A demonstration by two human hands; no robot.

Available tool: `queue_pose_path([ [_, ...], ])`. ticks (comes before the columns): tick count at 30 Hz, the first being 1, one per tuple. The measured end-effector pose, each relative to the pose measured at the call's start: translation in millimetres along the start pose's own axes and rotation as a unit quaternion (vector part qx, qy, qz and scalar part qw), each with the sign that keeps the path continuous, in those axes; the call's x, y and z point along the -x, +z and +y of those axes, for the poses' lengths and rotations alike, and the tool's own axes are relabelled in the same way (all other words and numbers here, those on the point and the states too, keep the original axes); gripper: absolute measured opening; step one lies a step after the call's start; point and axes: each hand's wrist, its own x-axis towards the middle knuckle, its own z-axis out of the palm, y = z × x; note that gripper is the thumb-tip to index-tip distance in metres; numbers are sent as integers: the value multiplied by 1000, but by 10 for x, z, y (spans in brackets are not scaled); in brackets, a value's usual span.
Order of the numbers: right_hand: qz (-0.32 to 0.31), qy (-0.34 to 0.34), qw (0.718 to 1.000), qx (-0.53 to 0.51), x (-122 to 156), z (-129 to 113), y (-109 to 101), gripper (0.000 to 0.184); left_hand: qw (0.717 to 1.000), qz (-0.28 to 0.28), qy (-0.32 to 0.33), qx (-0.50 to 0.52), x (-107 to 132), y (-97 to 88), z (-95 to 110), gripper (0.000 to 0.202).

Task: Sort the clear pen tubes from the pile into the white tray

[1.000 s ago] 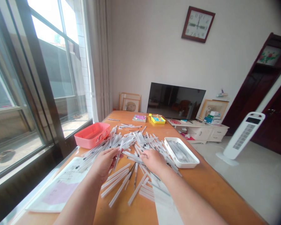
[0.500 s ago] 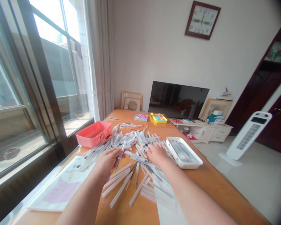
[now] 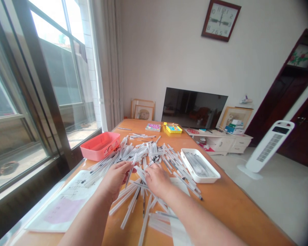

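Observation:
A big heap of clear plastic pens [image 3: 149, 155] is spread over the orange table [image 3: 228, 208]. My left hand [image 3: 116, 177] rests on the near left part of the heap, fingers curled around one pen [image 3: 130, 171] that sticks up between them. My right hand [image 3: 156, 178] lies on the pens just right of it, fingers bent into the pile; what it holds, if anything, is hidden. More loose pens [image 3: 133, 208] lie near my forearms.
A pink tray [image 3: 100, 146] stands at the left, a white tray [image 3: 199, 165] with pens at the right. Paper sheets [image 3: 64, 205] lie near left, boxes [image 3: 173, 128] at the far end. A window runs along the left; a TV and a white fan [image 3: 267, 148] stand beyond.
My right hand has drawn back toward me and to the left, dragging pens with it, and now sits close to my left hand. The left hand has stayed in place.

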Motion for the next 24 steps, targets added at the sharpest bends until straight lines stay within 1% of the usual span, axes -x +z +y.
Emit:
queue_pose_path([
  [4,-9,-25,1000,-8,-31,-87,29,27,1000,-4,-7,8,1,3,12,31],
  [7,-9,-27,1000,-9,-22,-113,16,30,1000,-3,-9,10,13,14,28,31],
  [12,17,-22,999,-43,-19,-44,-50,30,1000,-3,-9,6,29,27,34,33],
  [15,34,25,998,-48,-84,123,-128,31,1000,0,-22,-4,38,43,64,33],
  [18,37,103,993,-49,-185,393,-252,34,999,9,-36,-1,50,61,113,32],
  [21,26,158,986,-52,-283,681,-364,33,999,18,-49,1,58,75,140,33],
  [24,-2,169,985,-17,-360,881,-390,31,999,11,-51,0,57,75,126,33],
])
